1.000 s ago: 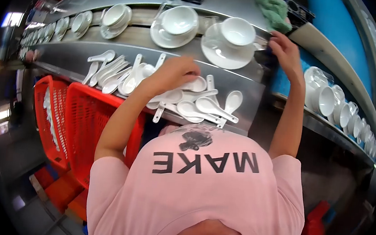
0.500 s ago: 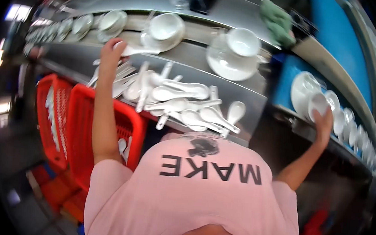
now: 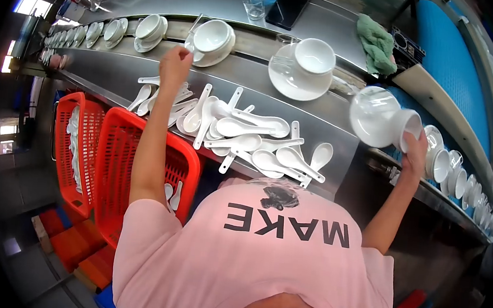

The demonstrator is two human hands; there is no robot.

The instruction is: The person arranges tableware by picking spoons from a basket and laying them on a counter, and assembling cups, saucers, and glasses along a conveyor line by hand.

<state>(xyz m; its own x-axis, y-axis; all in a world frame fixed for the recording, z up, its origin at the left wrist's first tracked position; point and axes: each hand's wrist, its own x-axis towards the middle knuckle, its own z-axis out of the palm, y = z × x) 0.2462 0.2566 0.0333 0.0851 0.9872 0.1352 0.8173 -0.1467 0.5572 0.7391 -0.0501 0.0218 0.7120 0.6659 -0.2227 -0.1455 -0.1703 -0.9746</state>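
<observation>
My left hand [image 3: 176, 63] is at the edge of the conveyor, fingers curled together. I see nothing in them. Just beyond it, a white bowl [image 3: 211, 35] sits on a saucer. On the right, my right hand [image 3: 415, 152] grips a small white bowl [image 3: 408, 126]. A white saucer [image 3: 372, 119] is up against that bowl, held off the conveyor with it; how it is gripped is hidden. Between my hands, several white ceramic spoons [image 3: 243, 129] lie heaped on the steel counter [image 3: 333, 132]. Another bowl [image 3: 315, 57] and saucer [image 3: 290, 84] stand ahead.
Red plastic baskets [image 3: 117, 172] stand below the counter at left, some spoons inside. More bowl sets [image 3: 150, 27] line the conveyor to the left. A blue belt [image 3: 452, 49] runs at right, with a row of dishes [image 3: 461, 181]. A phone [image 3: 290, 6] and green cloth [image 3: 376, 45] lie at the back.
The spoon that was in my left hand no longer shows there, and the hand has shifted right to the bowl set. My right hand has brought its bowl and saucer leftward, away from the row.
</observation>
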